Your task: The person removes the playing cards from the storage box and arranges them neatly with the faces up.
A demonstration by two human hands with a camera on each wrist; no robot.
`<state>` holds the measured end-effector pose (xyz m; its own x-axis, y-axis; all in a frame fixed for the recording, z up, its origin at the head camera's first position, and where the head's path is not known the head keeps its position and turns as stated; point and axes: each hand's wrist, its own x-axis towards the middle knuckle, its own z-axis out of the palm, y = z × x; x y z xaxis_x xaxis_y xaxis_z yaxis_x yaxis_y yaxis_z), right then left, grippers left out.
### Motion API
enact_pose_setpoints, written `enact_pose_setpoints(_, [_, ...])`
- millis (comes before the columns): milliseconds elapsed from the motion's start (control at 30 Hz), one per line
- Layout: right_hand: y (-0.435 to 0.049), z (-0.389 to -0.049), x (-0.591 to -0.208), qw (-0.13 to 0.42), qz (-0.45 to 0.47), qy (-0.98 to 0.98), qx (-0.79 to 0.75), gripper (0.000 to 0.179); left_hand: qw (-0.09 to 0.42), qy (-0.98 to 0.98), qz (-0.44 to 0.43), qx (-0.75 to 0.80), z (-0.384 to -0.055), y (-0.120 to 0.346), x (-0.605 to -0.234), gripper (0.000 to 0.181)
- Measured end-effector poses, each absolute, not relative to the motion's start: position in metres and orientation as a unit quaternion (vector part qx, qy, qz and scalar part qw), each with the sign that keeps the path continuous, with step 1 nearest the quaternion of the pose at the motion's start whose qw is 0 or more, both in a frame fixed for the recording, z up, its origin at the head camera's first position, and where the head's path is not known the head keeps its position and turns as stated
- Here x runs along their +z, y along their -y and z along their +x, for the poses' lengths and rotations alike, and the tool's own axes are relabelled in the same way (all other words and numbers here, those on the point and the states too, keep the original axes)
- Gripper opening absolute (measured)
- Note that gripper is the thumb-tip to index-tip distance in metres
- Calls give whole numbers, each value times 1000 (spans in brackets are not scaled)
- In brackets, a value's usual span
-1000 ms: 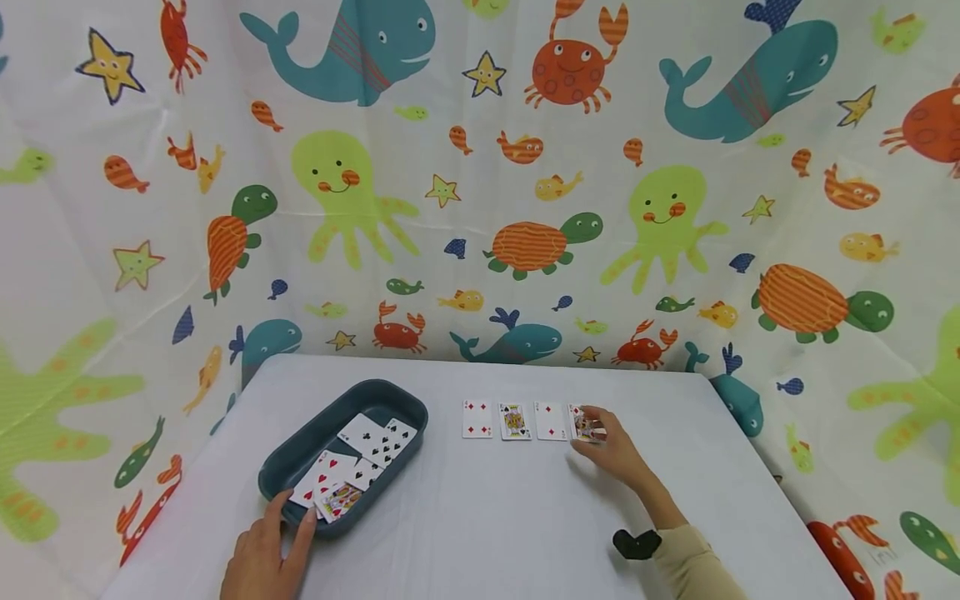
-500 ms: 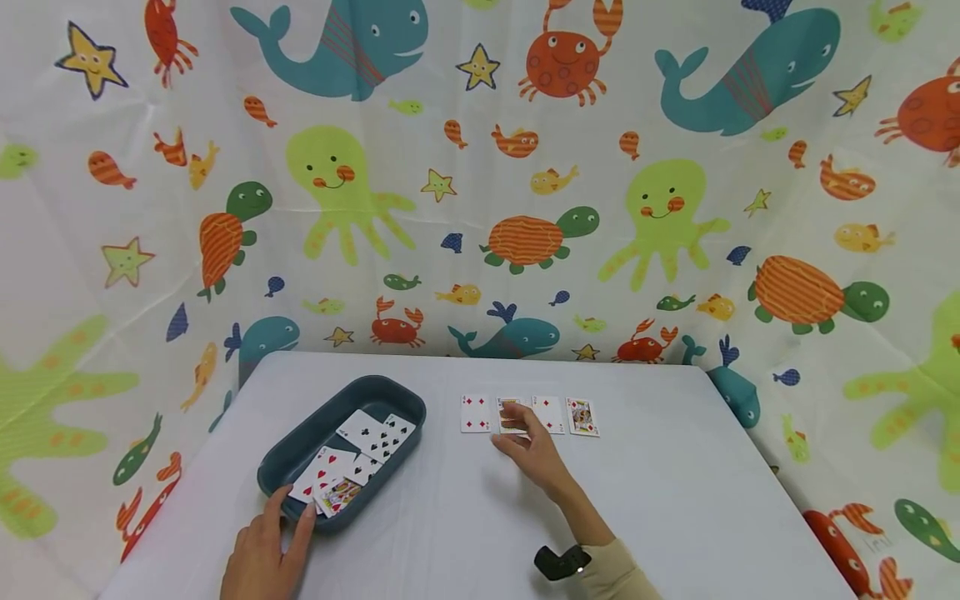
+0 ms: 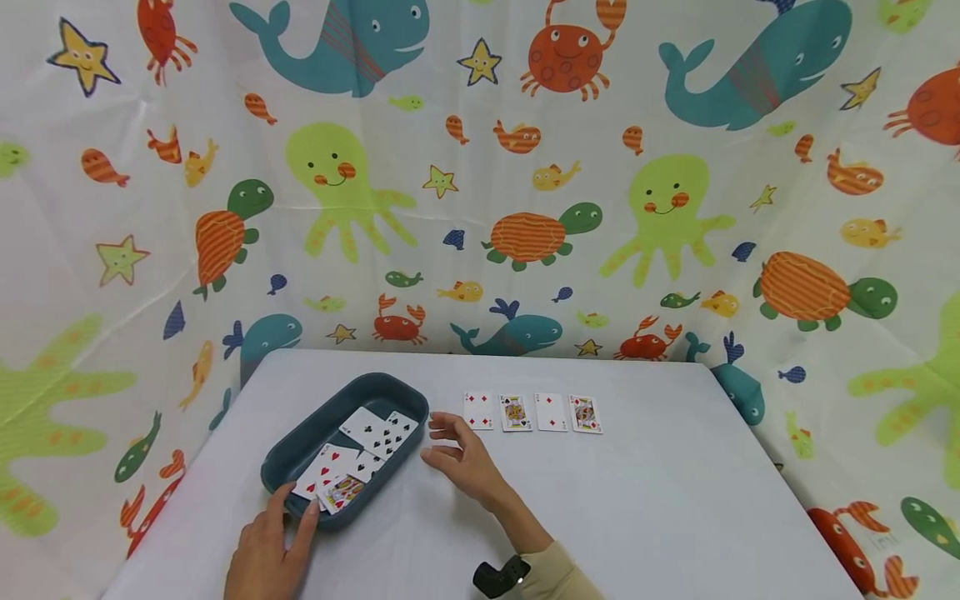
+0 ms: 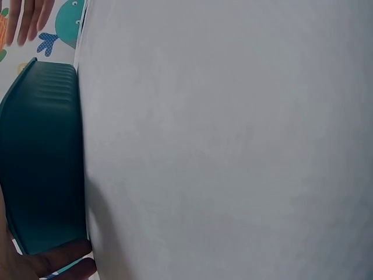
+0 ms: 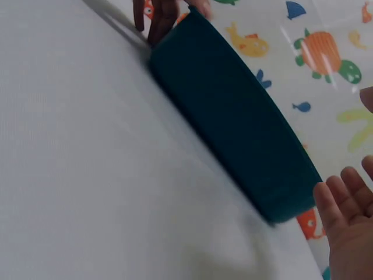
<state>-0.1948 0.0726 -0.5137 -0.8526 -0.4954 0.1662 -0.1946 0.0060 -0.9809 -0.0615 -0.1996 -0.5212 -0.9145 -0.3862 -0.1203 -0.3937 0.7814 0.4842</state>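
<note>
A dark teal tray point(image 3: 272, 457) stands at the left of the white table, with several playing cards point(image 3: 366, 428) in it. My left hand point(image 3: 272, 546) rests at the tray's near end, thumb and index fingertips at the rim. My right hand point(image 3: 467, 460) is beside the tray's far right side, holding nothing, its fingers apart and slightly bent. In the right wrist view its fingertips overlap the tray's end. Right of it lies a face-up row: a diamond card point(image 3: 478, 411), a spade king point(image 3: 516, 413), another diamond card point(image 3: 551, 412) and a diamond face card point(image 3: 585, 414).
The white cloth-covered table point(image 3: 660, 500) reaches back to a curtain point(image 3: 420, 150) printed with sea animals. A black band point(image 3: 501, 577) is worn on the right wrist, by a beige sleeve point(image 3: 558, 575).
My right hand has left the diamond face card at the row's right end and moved left past the row to the tray. The left hand stays at the tray's rim.
</note>
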Motion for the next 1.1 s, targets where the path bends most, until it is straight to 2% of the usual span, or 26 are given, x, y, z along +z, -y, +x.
enact_pose_setpoints(433, [-24, -183, -503, 138, -297, -667, -669, 53, 7, -944, -204, 259, -62, 200, -521, 81])
enact_pose_setpoints(733, [4, -181, -499, 120, -331, -691, -631, 55, -1, -946, -205, 251, -62, 196, -521, 78])
enact_pose_setpoints(1100, [36, -177, -488, 159, -340, -710, -596, 59, 0, -947, -197, 254, -62, 199, -521, 76])
